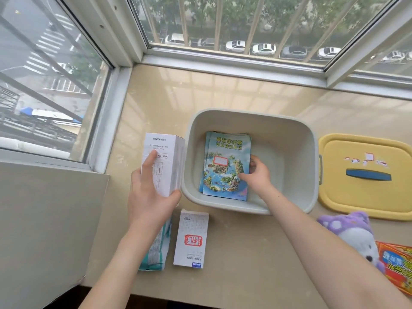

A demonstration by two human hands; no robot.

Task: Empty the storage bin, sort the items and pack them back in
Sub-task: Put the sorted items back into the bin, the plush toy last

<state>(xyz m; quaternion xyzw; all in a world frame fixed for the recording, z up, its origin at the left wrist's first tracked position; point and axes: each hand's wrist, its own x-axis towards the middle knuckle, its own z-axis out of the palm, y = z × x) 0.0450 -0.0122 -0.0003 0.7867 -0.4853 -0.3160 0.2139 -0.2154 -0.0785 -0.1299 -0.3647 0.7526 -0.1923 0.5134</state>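
A pale grey storage bin (pixel 296 139) stands on the beige windowsill. Inside it lies a stack of blue illustrated brochures (pixel 225 152). My right hand (pixel 256 175) is down in the bin, its fingers curled on the right edge of the top brochure. My left hand (pixel 148 192) grips a tall white cable box (pixel 166 150) just outside the bin's left wall, thumb under its lower corner.
A yellow lid (pixel 365 197) with a blue handle lies right of the bin. A white carton with a red stamp (pixel 191 237) and a teal-and-white packet (pixel 156 253) lie in front. A purple-and-white plush toy (pixel 354 233) and a red-and-yellow booklet (pixel 396 262) sit at the right.
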